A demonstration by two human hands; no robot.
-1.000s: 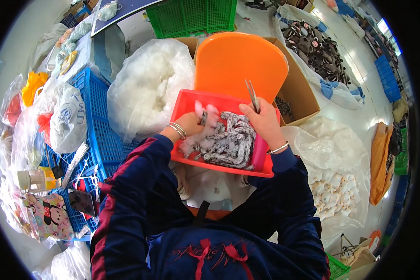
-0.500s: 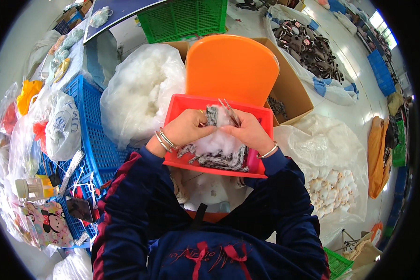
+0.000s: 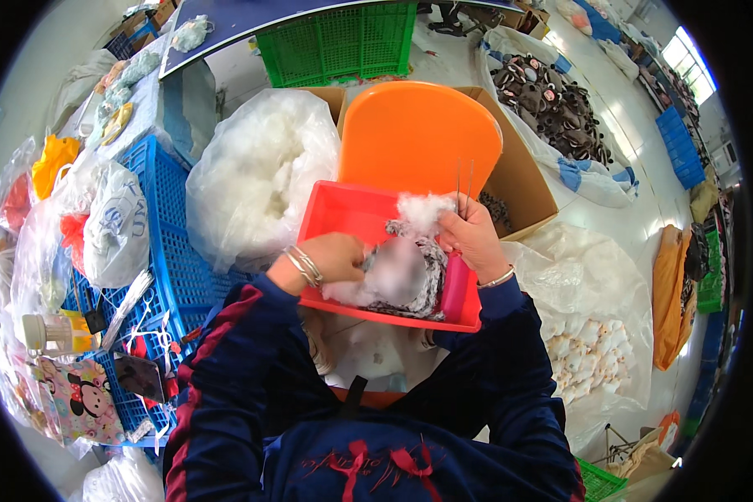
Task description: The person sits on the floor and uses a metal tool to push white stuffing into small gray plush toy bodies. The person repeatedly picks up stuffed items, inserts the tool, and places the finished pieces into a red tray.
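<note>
A red plastic tray (image 3: 330, 197) rests across my lap. Grey-and-black fuzzy fabric pieces (image 3: 431, 272) lie inside it with white stuffing (image 3: 351, 293) around them. My right hand (image 3: 470, 233), over the tray's right side, is closed on metal tweezers (image 3: 464, 177) whose prongs point up and away from me. A tuft of white stuffing (image 3: 422, 211) is at that hand's fingertips. Over the tray's left side, my left hand (image 3: 330, 258) has its fingers curled in; what they hold, if anything, is hidden. A magenta object (image 3: 456, 289) stands along the tray's right wall.
Beyond the tray is an orange chair back (image 3: 422, 130), with a cardboard box (image 3: 523, 180) behind it. A clear bag of stuffing (image 3: 259, 167) stands left, beside blue crates (image 3: 169, 226). On the right, an open plastic bag (image 3: 598, 351) holds several small white pieces.
My hands have moved apart. The right one went up and right with the tweezers and a tuft of stuffing; the left one moved down and left, and the fabric lies lower in the tray.
</note>
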